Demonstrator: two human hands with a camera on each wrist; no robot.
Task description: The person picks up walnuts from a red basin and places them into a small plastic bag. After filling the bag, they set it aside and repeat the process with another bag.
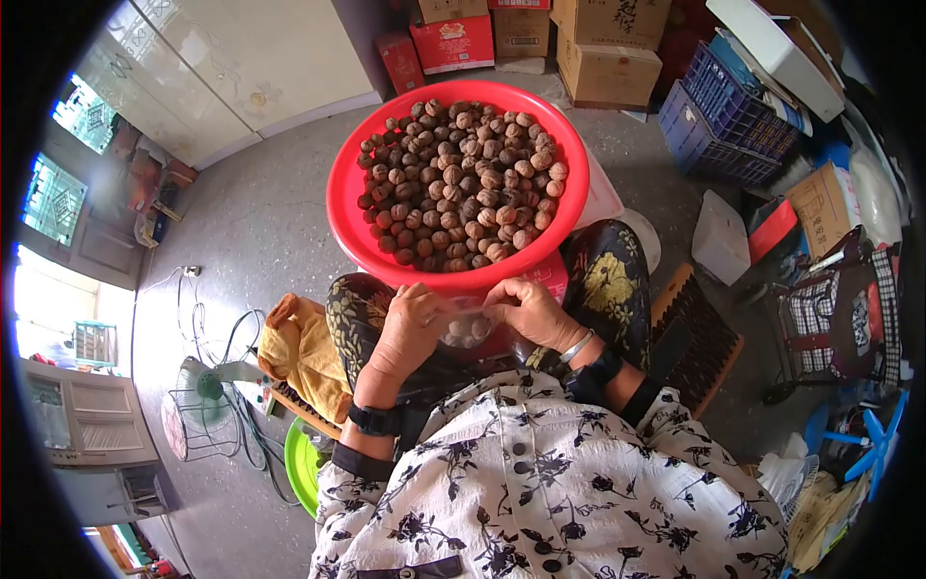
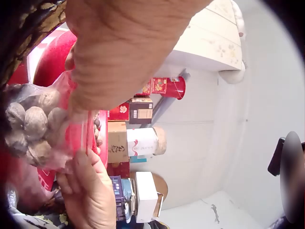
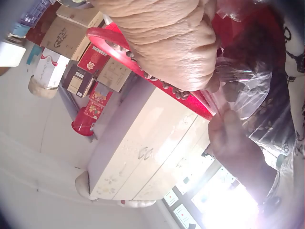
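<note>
A clear plastic bag with several walnuts inside hangs between the two hands, over the lap. The left hand pinches one side of its top edge, and the right hand pinches the other side. In the left wrist view the walnuts show through the bag below the pinched edge. Just beyond the hands stands a red basin holding many loose walnuts. The right wrist view shows the bag partly hidden behind the right hand.
Cardboard boxes and blue crates stand behind the basin. A yellow towel, a fan and a green basin are at the left. A slatted wooden mat and a checked cart are at the right.
</note>
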